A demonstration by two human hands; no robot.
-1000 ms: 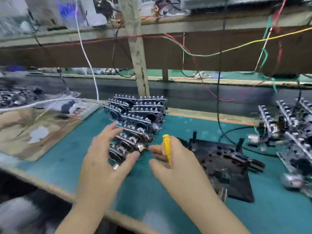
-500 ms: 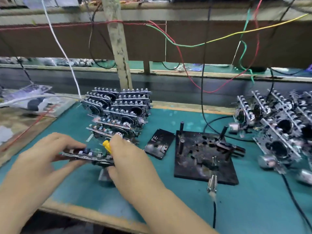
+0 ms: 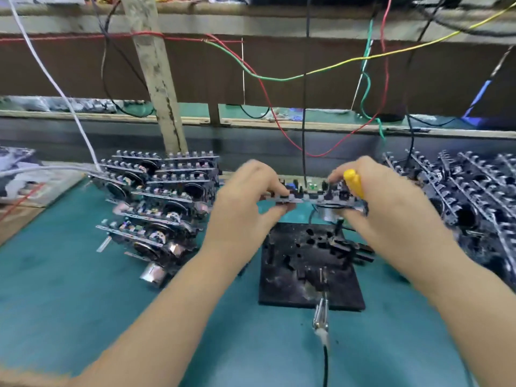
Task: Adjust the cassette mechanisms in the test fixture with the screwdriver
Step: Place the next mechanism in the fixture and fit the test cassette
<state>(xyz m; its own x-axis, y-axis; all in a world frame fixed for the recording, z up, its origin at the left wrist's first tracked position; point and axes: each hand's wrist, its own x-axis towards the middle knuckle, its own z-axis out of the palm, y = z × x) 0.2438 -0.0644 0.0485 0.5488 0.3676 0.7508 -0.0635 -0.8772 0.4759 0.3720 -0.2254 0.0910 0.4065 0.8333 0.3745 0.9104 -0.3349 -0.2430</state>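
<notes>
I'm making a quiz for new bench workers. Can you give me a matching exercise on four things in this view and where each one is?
Things:
1. cassette mechanism
2. screwdriver
3. test fixture
4. stack of mechanisms

Places:
A. flat on the green mat, below the hands
B. held up between both hands
C. piled at the left of the mat
D. tucked in the right hand

Pairs: 1-B, 2-D, 3-A, 4-C

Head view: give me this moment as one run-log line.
left hand grips cassette mechanism | right hand grips it, screwdriver tucked in | mechanism above test fixture, unseated | stack left
</notes>
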